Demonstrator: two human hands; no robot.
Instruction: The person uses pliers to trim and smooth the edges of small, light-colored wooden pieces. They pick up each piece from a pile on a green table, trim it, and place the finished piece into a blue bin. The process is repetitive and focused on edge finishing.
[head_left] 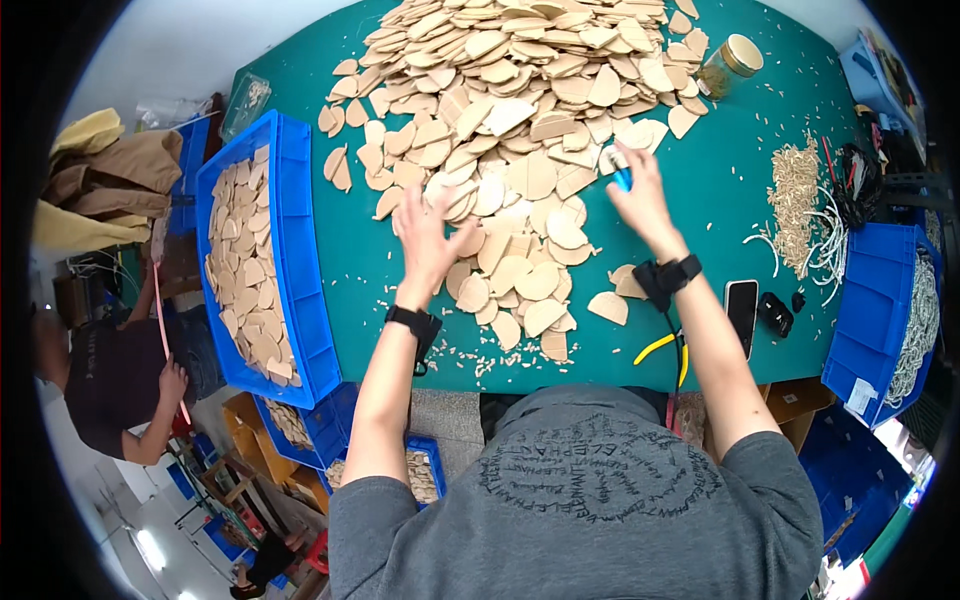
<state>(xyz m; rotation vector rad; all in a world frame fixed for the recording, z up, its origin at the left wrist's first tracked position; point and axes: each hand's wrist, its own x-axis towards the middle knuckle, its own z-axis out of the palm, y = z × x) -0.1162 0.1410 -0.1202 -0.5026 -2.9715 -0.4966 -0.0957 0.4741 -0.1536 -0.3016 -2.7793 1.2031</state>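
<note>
A big heap of flat, tan, half-round pieces (540,100) covers the far middle of the green table (720,130) and thins out toward me. My left hand (425,240) is over the left edge of the nearer pieces, its fingers spread and nothing visible in them. On the right side of the heap, my right hand (642,200) has its fingers closed round a small blue object (622,179), mostly hidden by the fingers. Its exact kind does not show. Both wrists carry black straps.
A blue crate (300,240) of similar pieces stands at the left. To the right are a jar (735,60), tan slivers (793,195), a phone (740,305), yellow-handled pliers (660,350) and a blue bin (870,320) of pale cords. Another person (115,385) holds a pink strip at far left.
</note>
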